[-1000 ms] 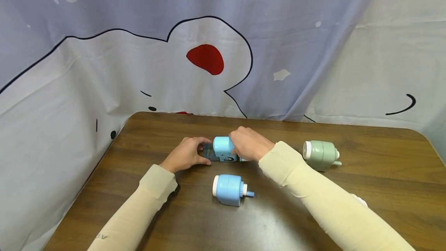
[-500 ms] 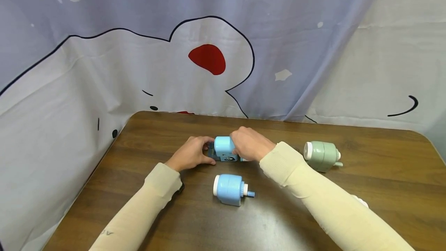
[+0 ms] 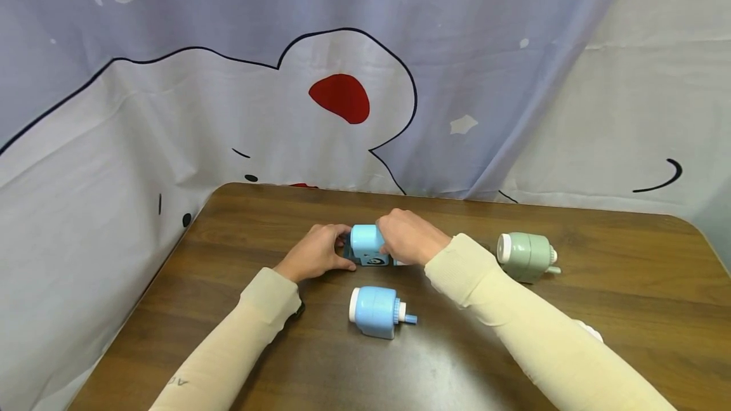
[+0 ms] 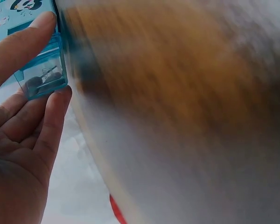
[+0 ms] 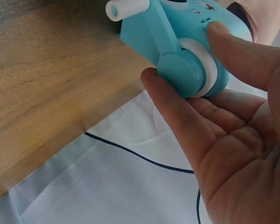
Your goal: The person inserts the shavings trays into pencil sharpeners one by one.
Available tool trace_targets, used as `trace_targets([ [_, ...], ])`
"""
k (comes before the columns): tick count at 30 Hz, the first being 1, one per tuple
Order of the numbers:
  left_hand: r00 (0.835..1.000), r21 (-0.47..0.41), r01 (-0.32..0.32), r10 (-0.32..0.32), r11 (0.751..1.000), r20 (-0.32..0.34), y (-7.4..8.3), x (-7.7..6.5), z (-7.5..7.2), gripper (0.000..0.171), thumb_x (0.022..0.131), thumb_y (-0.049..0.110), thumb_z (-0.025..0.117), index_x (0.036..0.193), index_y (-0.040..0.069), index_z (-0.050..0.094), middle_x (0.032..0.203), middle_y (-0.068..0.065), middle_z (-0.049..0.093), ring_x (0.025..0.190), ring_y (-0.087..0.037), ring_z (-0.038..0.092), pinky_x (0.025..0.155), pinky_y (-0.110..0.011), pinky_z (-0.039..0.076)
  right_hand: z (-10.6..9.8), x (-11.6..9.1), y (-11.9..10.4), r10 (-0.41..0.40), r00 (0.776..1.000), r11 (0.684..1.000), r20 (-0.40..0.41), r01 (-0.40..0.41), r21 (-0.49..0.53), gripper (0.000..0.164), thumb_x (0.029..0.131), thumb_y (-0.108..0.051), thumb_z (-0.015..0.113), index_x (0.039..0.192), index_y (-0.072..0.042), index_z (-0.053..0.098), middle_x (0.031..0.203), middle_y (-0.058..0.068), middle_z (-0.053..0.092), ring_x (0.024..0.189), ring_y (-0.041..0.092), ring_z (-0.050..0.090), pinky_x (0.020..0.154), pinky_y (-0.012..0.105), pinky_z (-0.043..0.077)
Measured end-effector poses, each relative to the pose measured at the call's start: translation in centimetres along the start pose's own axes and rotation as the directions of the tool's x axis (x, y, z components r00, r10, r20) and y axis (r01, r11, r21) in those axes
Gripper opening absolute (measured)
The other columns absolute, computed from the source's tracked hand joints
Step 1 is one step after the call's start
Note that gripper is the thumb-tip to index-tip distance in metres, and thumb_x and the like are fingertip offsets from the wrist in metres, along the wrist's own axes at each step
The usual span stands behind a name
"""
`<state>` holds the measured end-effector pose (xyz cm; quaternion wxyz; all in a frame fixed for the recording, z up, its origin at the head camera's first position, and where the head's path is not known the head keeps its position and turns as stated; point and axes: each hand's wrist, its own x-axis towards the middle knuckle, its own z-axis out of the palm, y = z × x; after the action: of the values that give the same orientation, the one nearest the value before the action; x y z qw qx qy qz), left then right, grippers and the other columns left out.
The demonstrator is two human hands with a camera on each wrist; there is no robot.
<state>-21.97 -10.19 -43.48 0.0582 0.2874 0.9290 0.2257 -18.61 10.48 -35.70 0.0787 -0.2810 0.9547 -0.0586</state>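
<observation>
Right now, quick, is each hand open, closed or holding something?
Left hand: holding the turquoise sharpener at its clear drawer.
Right hand: holding the same sharpener at the crank end.

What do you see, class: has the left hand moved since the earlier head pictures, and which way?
Yes: against the nearer blue sharpener, the left hand has shifted slightly right, toward the turquoise sharpener.

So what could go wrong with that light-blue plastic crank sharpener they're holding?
The clear blue plastic drawer sticks out of the light-blue plastic crank sharpener, so the small dark bits inside might spill if it tips. The person's bare left hand pinches the drawer right beside the sharpener's body, so skin could get nipped. If the bare right hand loses its grip, the sharpener might slide.
</observation>
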Motion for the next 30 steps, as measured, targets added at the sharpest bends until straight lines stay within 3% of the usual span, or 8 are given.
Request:
trace_targets([
  [13,1.0,0.017,-0.005,0.006,1.0,-0.011,0.05,0.32,0.11,0.063,0.062,0.033,0.086,0.113,0.004,0.063,0.098,-0.001,0.066,0.084,-0.01,0.059,0.074,-0.024,0.051,0.05,0.0,0.18,-0.02,1.0,1.0,-0.016,0.02,-0.004,0.02,0.081,-0.023,0.073,0.086,-0.008,0.062,0.075,0.001,0.06,0.064,0.013,0.055,0.06,0.026,0.048],
  [30,0.998,0.019,-0.059,0.06,0.998,-0.028,0.55,0.58,0.34,0.056,0.061,0.034,0.086,0.105,0.008,0.063,0.092,0.005,0.066,0.078,-0.005,0.057,0.072,-0.023,0.049,-0.09,-0.04,0.06,-0.011,1.0,1.0,-0.005,0.011,-0.004,0.021,0.081,-0.023,0.073,0.089,-0.007,0.063,0.077,0.002,0.061,0.065,0.013,0.055,0.061,0.028,0.049],
])
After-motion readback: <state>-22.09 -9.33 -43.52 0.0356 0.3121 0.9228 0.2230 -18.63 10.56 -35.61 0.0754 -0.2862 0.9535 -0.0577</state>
